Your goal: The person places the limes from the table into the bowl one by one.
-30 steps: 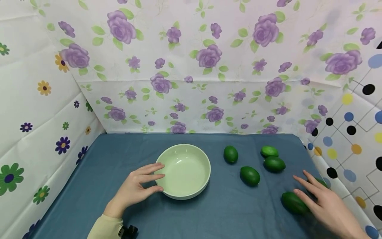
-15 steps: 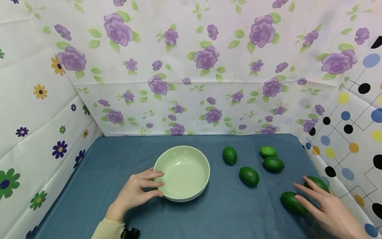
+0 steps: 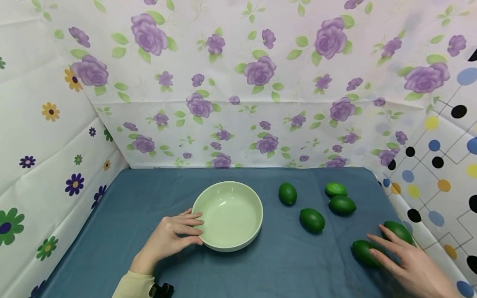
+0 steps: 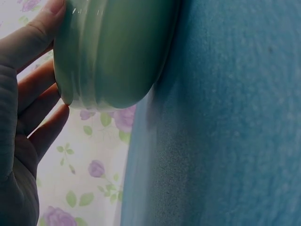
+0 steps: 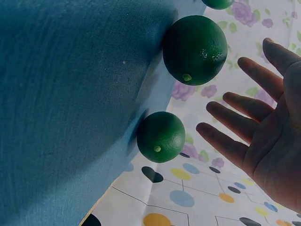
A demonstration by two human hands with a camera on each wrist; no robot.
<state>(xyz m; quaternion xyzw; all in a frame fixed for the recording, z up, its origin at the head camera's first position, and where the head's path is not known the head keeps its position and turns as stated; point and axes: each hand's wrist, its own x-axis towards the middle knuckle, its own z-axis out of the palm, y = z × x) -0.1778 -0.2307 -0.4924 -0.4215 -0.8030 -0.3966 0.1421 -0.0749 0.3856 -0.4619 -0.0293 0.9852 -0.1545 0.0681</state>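
Note:
A pale green bowl (image 3: 231, 215) stands on the blue cloth. My left hand (image 3: 171, 238) rests at its left rim, fingers reaching over the edge and thumb near the front; the left wrist view shows the thumb (image 4: 40, 30) and straight fingers against the bowl's side (image 4: 113, 52). At the right, my right hand (image 3: 411, 263) hovers with fingers spread, partly covering a dark green lime (image 3: 363, 252). Another lime (image 3: 398, 232) lies just beyond its fingers. In the right wrist view a gap separates the extended fingers from the nearer lime (image 5: 195, 49) and a smaller-looking lime (image 5: 161, 136).
Between bowl and right hand lie more limes: one upright (image 3: 287, 193), one in front of it (image 3: 312, 220), and a touching pair, a brighter one (image 3: 336, 189) behind a darker one (image 3: 342, 205). Floral cloth walls (image 3: 261, 82) enclose the blue-covered table (image 3: 290, 269).
The right hand has lowered and drawn slightly back toward me, uncovering more of the far-right lime. Left fingers have come down closer onto the bowl's rim. Bowl and limes stay in place.

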